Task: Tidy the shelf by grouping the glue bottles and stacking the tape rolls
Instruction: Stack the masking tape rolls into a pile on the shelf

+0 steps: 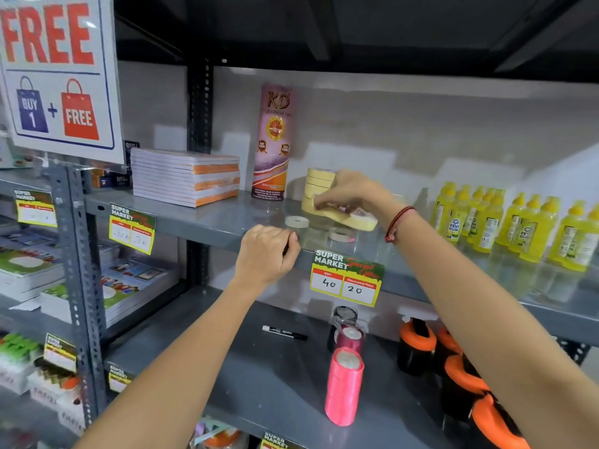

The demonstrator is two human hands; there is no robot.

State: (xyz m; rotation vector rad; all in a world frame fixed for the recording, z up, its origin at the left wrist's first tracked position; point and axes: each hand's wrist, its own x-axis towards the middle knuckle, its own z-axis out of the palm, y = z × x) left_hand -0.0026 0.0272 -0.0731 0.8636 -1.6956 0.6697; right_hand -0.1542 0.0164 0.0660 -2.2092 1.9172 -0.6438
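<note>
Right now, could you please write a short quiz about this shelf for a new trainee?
1. True or false: the yellow glue bottles stand to the right of the stack of tape rolls.
2. Which hand touches the tilted tape roll? A) left B) right
3. How many small white tape rolls lie flat near the shelf edge?

Key: 1 true. 2 B, the right hand; the left hand rests on the shelf edge. 3 two.

Right hand [351,189] gripping a tilted tape roll [358,220] beside the tape stack [316,184], left hand [267,251] curled at the shelf [194,218] edge.
</note>
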